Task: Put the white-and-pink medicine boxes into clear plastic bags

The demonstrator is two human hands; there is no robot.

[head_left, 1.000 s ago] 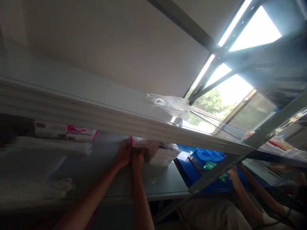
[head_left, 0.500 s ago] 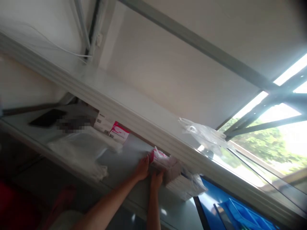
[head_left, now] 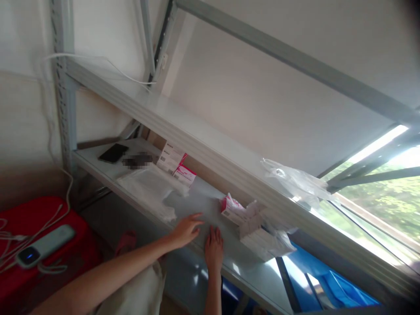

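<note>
while neither hand grips anything, the left hand (head_left: 185,229) has its fingers loosely spread over the lower shelf (head_left: 207,197), contact can't tell; the right hand (head_left: 214,251) is palm-down, fingers extended, seemingly resting on it for support. pink-and-white box (head_left: 232,211) sits just beyond the right fingertips, beside plastic-covered white boxes (head_left: 257,238), probably grouped toward the back so they sit securely. clear plastic bag (head_left: 144,186) lies flat farther left, likely to stay put.
</note>
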